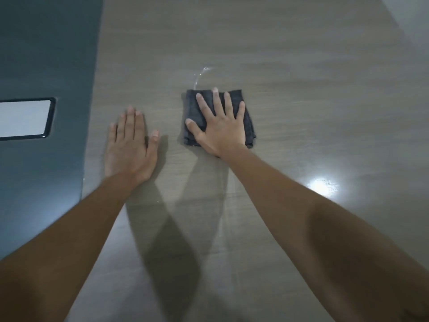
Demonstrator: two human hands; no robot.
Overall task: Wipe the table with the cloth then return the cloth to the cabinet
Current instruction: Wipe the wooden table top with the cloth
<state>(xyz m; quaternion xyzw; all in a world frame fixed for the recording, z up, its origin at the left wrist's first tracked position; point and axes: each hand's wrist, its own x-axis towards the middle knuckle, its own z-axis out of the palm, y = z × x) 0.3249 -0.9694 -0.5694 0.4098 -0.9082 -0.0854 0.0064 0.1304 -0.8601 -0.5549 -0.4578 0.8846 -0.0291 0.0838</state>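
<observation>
Cloth [247, 119] under flat right hand [220, 126]; water streak [200, 75] just beyond.

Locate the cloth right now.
In the head view the dark folded cloth lies flat on the table, just right of centre, under the right hand, which presses it with spread fingers. A thin streak of water sits just beyond its far edge.
</observation>
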